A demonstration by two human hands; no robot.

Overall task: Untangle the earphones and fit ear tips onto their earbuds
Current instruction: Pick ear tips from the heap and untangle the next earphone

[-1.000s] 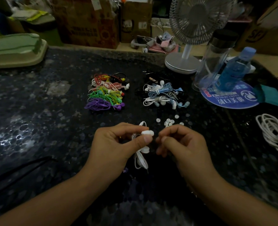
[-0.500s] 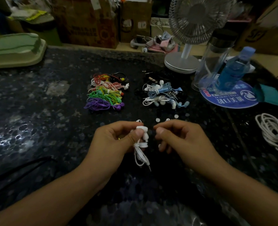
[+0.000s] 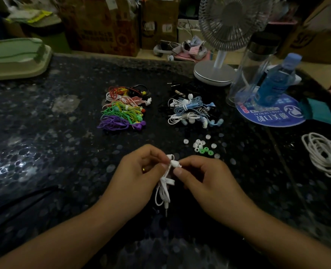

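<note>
Centre-bottom of frame: left hand [image 3: 141, 171] pinches a white earphone bundle [image 3: 163, 188], fingers curled round the cord near the top; rest of the cord hangs below, jack at the low end. Right hand [image 3: 203, 175] meets it from the right, thumb and forefinger closed narrow on the white earbud [image 3: 174, 163] at the top of the bundle. Can't tell if a tip is on it. Loose ear tips [image 3: 200, 146], white and green, on the table [image 3: 44, 142] just above-right of the hands. Coloured earphones [image 3: 122, 111] mid-frame left, white/blue pile [image 3: 191, 111] beside it to the right. Fan [image 3: 217, 72] and blue bottle [image 3: 273, 80] upper right; white cable [image 3: 321, 152] at right edge.
</note>
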